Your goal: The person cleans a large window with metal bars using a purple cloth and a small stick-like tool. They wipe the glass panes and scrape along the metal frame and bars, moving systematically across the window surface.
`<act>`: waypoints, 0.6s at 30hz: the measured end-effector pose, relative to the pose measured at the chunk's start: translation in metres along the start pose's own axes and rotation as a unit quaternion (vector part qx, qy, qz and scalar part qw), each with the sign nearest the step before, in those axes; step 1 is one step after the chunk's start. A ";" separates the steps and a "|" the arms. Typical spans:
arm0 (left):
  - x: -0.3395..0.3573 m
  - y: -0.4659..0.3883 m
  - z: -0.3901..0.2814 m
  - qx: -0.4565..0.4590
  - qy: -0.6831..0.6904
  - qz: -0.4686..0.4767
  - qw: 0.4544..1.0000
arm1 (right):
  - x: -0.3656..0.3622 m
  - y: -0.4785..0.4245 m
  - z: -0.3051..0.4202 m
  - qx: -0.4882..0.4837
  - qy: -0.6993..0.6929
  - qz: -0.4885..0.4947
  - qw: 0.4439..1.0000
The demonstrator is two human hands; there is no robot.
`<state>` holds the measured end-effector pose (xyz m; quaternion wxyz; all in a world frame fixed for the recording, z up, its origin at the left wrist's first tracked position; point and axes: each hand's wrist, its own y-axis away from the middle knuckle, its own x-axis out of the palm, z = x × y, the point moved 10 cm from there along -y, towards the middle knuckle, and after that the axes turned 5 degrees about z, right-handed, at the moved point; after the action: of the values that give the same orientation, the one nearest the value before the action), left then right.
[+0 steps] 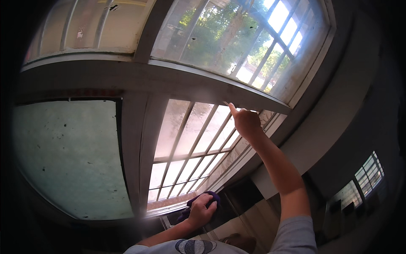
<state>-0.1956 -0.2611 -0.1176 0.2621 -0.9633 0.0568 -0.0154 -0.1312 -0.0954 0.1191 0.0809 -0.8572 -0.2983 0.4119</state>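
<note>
My right hand (248,122) is raised to the horizontal window frame bar (203,81), index finger extended, with a thin, light-coloured tool (225,103) at its tip; the tool's kind is unclear. Lower down, near the bottom corner of the barred window opening (190,143), my left hand (202,209) grips a bunched purple cloth (215,197). The cloth lies close to the window's lower sill.
Above is a glass pane (215,41) with trees and bars behind it. A frosted glass panel (73,158) fills the left. A pale curved wall edge (330,136) runs down the right, and another barred window (369,174) stands far right.
</note>
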 end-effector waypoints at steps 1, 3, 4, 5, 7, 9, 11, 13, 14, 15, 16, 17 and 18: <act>0.005 0.001 0.000 0.003 0.000 0.003 1.000 | -0.005 -0.009 -0.001 0.001 0.006 0.006 1.000; 0.010 0.000 0.000 0.015 -0.003 -0.001 1.000 | -0.036 -0.008 0.004 -0.063 0.003 -0.191 0.980; 0.012 0.001 0.001 0.018 -0.005 -0.004 1.000 | -0.036 -0.007 0.005 -0.054 -0.021 -0.166 0.984; 0.013 0.004 0.002 0.022 -0.008 -0.005 1.000 | -0.037 -0.004 0.006 -0.044 -0.046 -0.140 0.988; 0.005 0.008 0.009 -0.003 -0.003 -0.011 1.000 | -0.030 0.005 0.015 0.029 -0.054 0.067 0.996; 0.003 0.009 0.014 -0.028 0.008 0.001 1.000 | -0.017 0.010 0.024 0.028 -0.034 0.042 0.998; 0.010 0.011 0.007 -0.002 0.001 -0.001 1.000 | 0.001 0.012 0.017 0.009 -0.022 0.019 1.000; 0.011 0.011 0.001 0.008 0.010 -0.003 1.000 | -0.001 0.003 0.013 0.009 0.000 -0.006 1.000; 0.009 0.011 0.000 0.006 0.007 -0.001 1.000 | 0.004 -0.003 0.016 0.013 0.031 0.014 0.999; 0.011 0.012 -0.001 0.003 0.007 0.003 1.000 | -0.006 -0.010 0.018 0.000 0.048 -0.064 0.997; 0.014 0.015 -0.002 0.000 0.009 0.010 1.000 | -0.011 -0.017 0.016 -0.013 0.067 -0.140 0.988; 0.020 0.017 -0.002 0.000 0.017 0.016 1.000 | -0.015 -0.016 0.013 -0.024 0.087 -0.214 0.973; 0.018 0.017 -0.002 0.002 0.015 0.015 1.000 | -0.022 -0.023 0.011 -0.019 0.040 -0.208 0.977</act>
<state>-0.1793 -0.2790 -0.1243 0.2635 -0.9614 0.0747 -0.0260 -0.1601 -0.0905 0.1354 0.1605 -0.7936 -0.4746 0.3452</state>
